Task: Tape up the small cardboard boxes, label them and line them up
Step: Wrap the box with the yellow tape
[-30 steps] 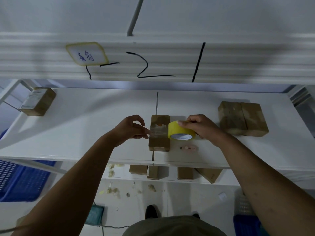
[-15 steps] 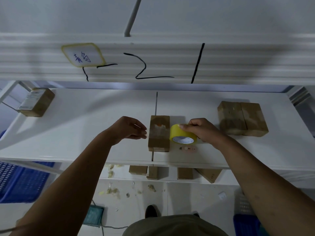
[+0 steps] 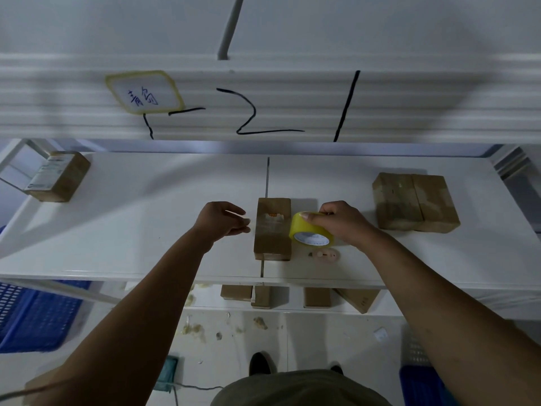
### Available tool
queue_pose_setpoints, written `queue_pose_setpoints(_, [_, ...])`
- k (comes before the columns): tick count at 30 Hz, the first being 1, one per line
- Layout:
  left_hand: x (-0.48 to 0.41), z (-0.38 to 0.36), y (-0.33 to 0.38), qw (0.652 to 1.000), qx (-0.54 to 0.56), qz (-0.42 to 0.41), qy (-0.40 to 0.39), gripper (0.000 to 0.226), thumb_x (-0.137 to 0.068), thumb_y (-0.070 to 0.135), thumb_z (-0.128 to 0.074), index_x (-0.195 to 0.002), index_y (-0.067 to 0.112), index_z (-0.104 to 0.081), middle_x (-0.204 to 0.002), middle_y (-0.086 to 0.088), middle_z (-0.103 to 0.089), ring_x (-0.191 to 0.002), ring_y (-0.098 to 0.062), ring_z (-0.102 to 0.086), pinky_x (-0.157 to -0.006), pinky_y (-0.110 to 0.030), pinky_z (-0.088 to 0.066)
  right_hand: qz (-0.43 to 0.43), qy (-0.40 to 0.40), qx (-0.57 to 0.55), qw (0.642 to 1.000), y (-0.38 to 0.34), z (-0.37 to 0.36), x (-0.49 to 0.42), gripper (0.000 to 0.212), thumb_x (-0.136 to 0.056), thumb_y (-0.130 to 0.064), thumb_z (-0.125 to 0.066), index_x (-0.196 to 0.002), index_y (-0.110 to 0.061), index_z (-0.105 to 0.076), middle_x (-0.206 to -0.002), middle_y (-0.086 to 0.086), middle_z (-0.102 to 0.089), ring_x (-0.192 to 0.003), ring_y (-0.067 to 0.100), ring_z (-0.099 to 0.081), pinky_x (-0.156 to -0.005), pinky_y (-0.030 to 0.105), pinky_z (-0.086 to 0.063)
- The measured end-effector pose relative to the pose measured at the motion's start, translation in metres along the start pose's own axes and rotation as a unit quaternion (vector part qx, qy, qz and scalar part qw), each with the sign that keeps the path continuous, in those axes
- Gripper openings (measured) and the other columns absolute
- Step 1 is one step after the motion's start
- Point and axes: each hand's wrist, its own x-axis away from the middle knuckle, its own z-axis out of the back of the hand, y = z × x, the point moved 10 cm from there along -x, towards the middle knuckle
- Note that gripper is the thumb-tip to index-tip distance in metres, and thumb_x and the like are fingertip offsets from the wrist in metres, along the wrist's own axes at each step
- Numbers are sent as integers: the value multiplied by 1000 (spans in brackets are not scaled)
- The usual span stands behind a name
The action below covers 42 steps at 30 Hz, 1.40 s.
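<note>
Yellow tape roll point(image 3: 311, 233) (round, glossy) gripped by right hand point(image 3: 343, 224) against oblong cardboard box point(image 3: 272, 240); left hand point(image 3: 220, 221) relaxed, empty.

a taped handwritten note point(image 3: 145, 92) on the upper shelf edge point(image 3: 409, 106); blue crate point(image 3: 35, 317) low left.

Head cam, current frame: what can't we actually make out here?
- Head view: print on the far-left box's label is too small to read.
- Head view: the lower-shelf boxes have their tops hidden by the front edge of the upper shelf.
- Head view: the small pale object in front of the tape roll is too small and dim to identify.
- Head view: the right side of the middle box is hidden by the roll and the right hand.
</note>
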Motion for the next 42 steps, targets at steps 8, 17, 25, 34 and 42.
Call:
queue_pose_setpoints(8, [-7,-4,-10,999,-10,6,31,23,-85,1,-83,-105,5,-73,-89,-13,-80,-81,-20,-81,-73,-24,-64,-19,9,17,1000,-4,4,1,58,-88,-59,-73,-61,-21,-38,-60,-3,-35,-59,16,-39,-61,33,-28])
queue_pose_setpoints(17, [-12,-7,-15,998,-49,7,31,22,-86,-1,-81,-106,6,-74,-91,-12,-80,-85,-21,-80,-80,-31,-65,-35,-5,71,997,-4,-2,-3,55,-89,-62,-69,-66,-18,-46,-67,2,-44,-65,18,-46,-61,33,-31])
queue_pose_setpoints(25, [-8,-31,-40,993,-37,57,96,19,-95,20,-74,-113,17,-71,-108,-8,-72,-98,-28,-71,-87,-47,-64,-36,21,104,994,-8,-2,-13,56,-88,-65,-66,-68,-16,-47,-66,0,-49,-70,20,-52,-59,32,-34])
queue_pose_setpoints(34, [4,-54,-43,982,84,123,116,15,-98,6,-51,-90,7,-64,-93,-17,-65,-84,-30,-61,-67,-34,-52,-5,27,22,999,12,-2,-11,55,-90,-61,-70,-69,-18,-41,-68,1,-40,-66,18,-45,-64,34,-32])
queue_pose_setpoints(42, [10,-53,-29,958,241,107,113,23,-103,17,-52,-110,6,-71,-101,-13,-71,-84,-31,-62,-64,-33,-46,70,26,-72,995,1,12,3,52,-83,-58,-76,-68,-18,-45,-65,-7,-36,-64,12,-42,-65,32,-31])
